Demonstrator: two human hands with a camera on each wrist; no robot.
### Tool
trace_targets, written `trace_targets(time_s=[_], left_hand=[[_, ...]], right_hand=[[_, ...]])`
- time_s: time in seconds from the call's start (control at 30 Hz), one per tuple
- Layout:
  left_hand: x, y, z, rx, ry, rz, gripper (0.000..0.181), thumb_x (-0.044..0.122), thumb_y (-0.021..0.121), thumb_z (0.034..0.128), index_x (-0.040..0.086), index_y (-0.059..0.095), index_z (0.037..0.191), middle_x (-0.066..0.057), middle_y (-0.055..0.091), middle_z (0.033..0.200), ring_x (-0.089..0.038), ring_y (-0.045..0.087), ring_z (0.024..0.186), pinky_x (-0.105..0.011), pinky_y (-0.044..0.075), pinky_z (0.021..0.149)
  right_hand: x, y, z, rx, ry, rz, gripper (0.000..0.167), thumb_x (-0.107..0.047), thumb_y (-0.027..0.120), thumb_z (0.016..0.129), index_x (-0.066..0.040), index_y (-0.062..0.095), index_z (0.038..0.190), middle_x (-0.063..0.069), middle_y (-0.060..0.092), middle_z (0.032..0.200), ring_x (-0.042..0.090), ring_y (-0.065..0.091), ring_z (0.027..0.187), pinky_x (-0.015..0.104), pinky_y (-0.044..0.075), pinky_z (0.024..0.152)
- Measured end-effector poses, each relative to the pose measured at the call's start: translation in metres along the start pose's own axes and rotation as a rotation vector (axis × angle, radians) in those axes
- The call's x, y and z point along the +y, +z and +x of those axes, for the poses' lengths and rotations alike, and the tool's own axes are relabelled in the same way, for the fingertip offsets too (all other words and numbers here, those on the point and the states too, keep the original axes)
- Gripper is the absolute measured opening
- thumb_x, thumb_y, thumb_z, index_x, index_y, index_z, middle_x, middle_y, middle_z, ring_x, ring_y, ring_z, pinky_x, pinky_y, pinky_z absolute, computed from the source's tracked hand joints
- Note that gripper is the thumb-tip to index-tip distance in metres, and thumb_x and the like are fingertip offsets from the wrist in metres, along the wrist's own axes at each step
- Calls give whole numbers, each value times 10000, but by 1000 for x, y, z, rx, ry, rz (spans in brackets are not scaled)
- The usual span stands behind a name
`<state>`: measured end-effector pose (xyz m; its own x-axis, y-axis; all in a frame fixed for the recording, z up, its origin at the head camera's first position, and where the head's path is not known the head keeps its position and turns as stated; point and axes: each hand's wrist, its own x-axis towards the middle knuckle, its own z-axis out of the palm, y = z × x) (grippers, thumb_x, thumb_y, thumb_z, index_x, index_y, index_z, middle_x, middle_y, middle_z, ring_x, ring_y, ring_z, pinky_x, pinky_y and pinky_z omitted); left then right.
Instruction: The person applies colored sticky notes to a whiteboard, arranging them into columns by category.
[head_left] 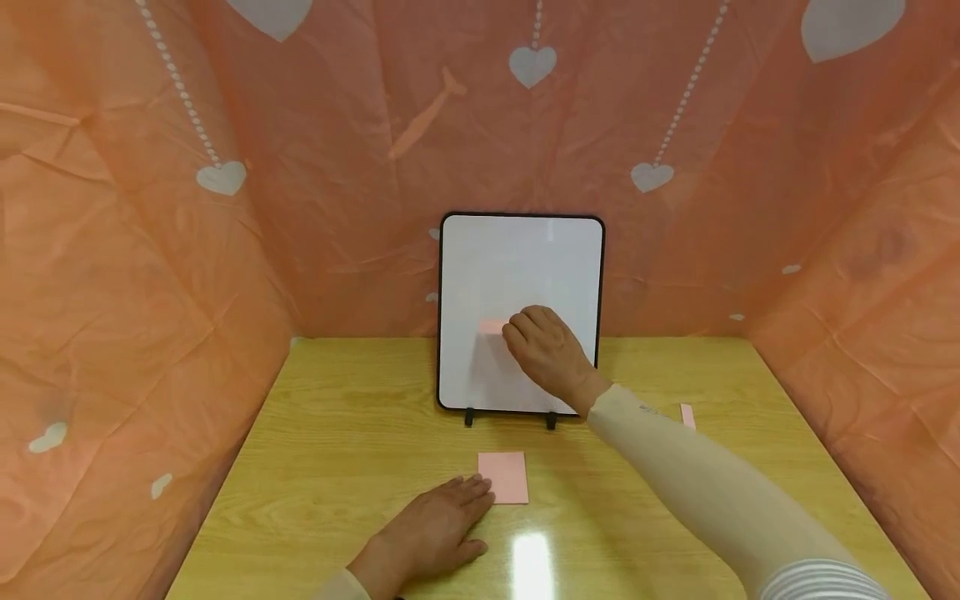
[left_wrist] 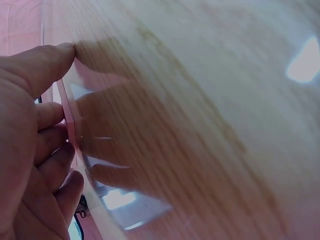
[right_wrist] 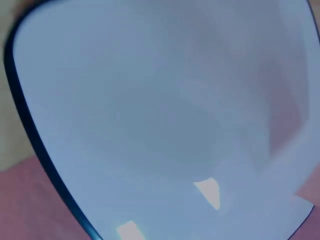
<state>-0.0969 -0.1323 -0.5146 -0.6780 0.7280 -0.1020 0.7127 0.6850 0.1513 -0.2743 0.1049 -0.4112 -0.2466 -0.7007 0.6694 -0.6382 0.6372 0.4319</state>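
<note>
A white board with a black rim (head_left: 517, 258) stands upright on two small black feet. In front of its middle, my right hand (head_left: 547, 346) has curled fingers and pinches a pink paper note (head_left: 491, 327); whether the note touches the board cannot be told. The right wrist view shows a pink corner of the note (right_wrist: 311, 189) at its right edge, with the fingers out of sight. My left hand (head_left: 438, 525) lies on the table, straight fingertips touching the left side of a square pink sticky-note pad (head_left: 507, 478). From the left wrist, the pad's edge (left_wrist: 70, 125) shows beside the fingers.
A small pink strip (head_left: 687, 416) lies on the wooden table (head_left: 337, 417) to the right, partly behind the right forearm. Orange cloth with white hearts (head_left: 337, 208) hangs behind the table and along both sides. Light glares off the tabletop near the front.
</note>
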Motion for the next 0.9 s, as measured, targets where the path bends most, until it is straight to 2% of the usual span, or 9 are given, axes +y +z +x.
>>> trace_targets(time_s=[0.23, 0.33, 0.63, 0.9], left_hand=[[2, 1, -1, 9, 6, -8, 628, 502, 572, 1064, 124, 524, 1563, -32, 469, 1643, -194, 419, 1543, -372, 377, 1264], [2, 0, -1, 9, 11, -8, 625, 503, 571, 1065, 124, 528, 1560, -34, 474, 1641, -192, 423, 1540, -369, 385, 1258], [-1, 0, -3, 1, 25, -38, 626, 500, 567, 1070, 114, 524, 1562, -45, 481, 1634, -197, 441, 1528, -373, 416, 1236], [-3, 1, -3, 15, 23, -41, 619, 493, 571, 1069, 119, 530, 1560, -43, 486, 1630, -188, 444, 1526, -357, 429, 1224]], right_hand=[[19, 14, 22, 121, -76, -67, 200, 31, 591, 1028, -32, 577, 839, 109, 641, 896, 262, 653, 905, 365, 605, 885], [25, 18, 29, 149, -92, -81, 211, 33, 581, 1030, -36, 575, 830, 107, 637, 884, 258, 651, 896, 362, 599, 878], [31, 32, 43, 153, -88, -85, 206, 17, 644, 1003, -44, 580, 818, 108, 643, 879, 261, 656, 900, 378, 598, 897], [30, 44, 49, 192, -98, -80, 201, 6, 714, 963, -32, 589, 811, 117, 638, 866, 267, 658, 881, 383, 609, 883]])
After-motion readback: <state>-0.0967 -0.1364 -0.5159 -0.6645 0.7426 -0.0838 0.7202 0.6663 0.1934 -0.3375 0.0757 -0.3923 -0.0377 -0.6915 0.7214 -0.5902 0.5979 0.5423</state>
